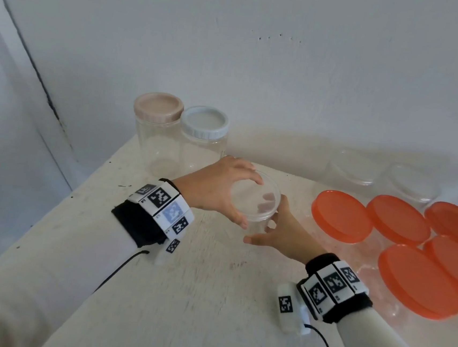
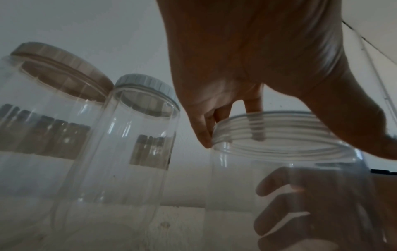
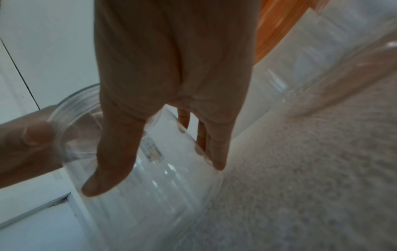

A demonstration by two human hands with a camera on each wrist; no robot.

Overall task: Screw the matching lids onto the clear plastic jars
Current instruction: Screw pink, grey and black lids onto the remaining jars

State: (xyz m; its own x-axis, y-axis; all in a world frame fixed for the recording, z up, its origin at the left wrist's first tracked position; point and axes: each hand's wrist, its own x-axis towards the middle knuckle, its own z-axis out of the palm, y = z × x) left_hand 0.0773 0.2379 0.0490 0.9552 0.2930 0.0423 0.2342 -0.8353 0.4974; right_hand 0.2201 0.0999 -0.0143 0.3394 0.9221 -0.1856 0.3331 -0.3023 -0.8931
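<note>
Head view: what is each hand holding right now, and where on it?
The left hand grips the clear lid by its rim, atop the jar. The right hand holds that jar's side wall.

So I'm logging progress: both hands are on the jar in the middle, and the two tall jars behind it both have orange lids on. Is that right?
Not quite. The left hand and right hand are on the middle jar, but the two tall jars behind have a pink lid and a white lid, not orange. The head view shows it; the orange lids are on other jars to the right.
</note>
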